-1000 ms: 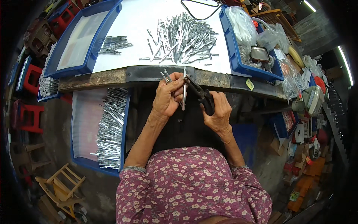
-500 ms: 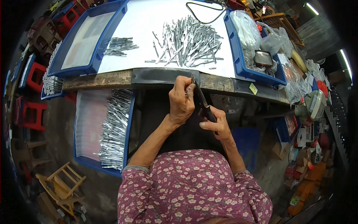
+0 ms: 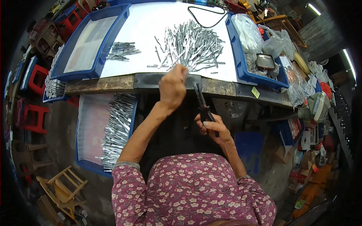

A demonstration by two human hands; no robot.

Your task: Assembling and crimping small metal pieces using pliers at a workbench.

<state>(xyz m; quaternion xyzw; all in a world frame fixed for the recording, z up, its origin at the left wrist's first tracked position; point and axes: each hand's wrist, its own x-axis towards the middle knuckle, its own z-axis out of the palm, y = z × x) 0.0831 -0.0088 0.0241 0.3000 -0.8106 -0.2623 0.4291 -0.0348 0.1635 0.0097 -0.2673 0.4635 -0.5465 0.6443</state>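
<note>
My right hand [image 3: 215, 129] is closed around the dark handle of slim pliers [image 3: 202, 101], whose tip reaches up to the table's front edge. My left hand [image 3: 172, 88] is raised over that edge, just left of the pliers' tip. Motion smears its fingers, so I cannot tell whether they hold anything. Beyond it a heap of thin silvery metal pieces [image 3: 194, 41] spreads over the white table surface [image 3: 145, 30]. A smaller bundle of such metal pieces [image 3: 123, 51] lies to the left, beside a blue tray.
A blue tray [image 3: 98, 71] stands at the table's left, and another blue tray [image 3: 264, 80] with plastic bags at its right. A black cord loop [image 3: 206, 26] lies at the back. Below left, a blue bin [image 3: 78, 148] holds many metal strips. A wooden stool [image 3: 68, 188] stands on the floor.
My left hand has moved away from the pliers' tip, up and to the left toward the heap. My right hand, with the pliers, has shifted slightly down and left.
</note>
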